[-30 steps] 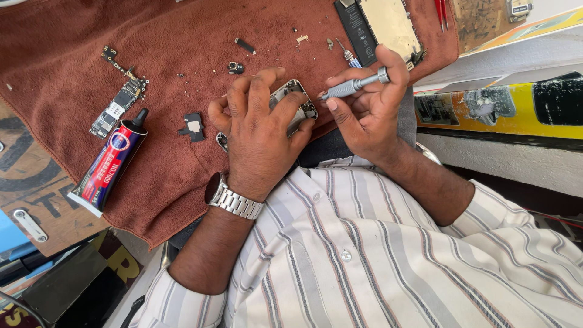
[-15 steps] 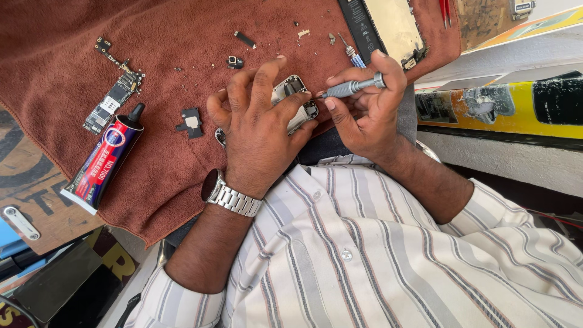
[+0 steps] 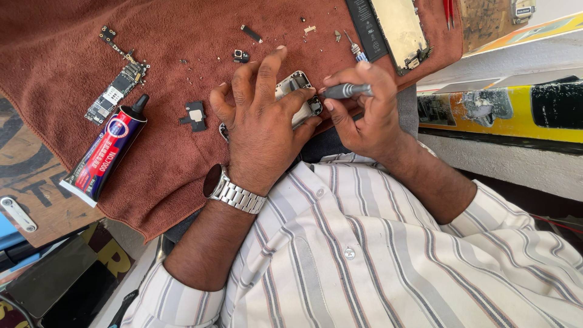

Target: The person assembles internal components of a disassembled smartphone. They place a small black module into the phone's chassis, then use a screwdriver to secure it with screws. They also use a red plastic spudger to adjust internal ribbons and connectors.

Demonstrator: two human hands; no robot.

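Observation:
My left hand (image 3: 262,124), with a metal watch on its wrist, is pressed down on an opened silver phone body (image 3: 296,85) lying on a brown towel (image 3: 182,164). Its fingers are spread over the phone and hide most of it. My right hand (image 3: 367,118) grips a small grey screwdriver (image 3: 347,91) held nearly level, with its tip pointing at the phone's right edge beside my left fingers.
On the towel lie a red and black glue tube (image 3: 104,153), a long circuit board (image 3: 118,88), a small black bracket (image 3: 194,115), a camera module (image 3: 241,56) and tiny screws. A removed screen and battery (image 3: 392,27) sit at the top. A yellow box (image 3: 504,112) is at the right.
My right hand has curled its fingers further over the screwdriver, which now lies flatter against the phone. My left hand stays on the phone. The view has shifted slightly.

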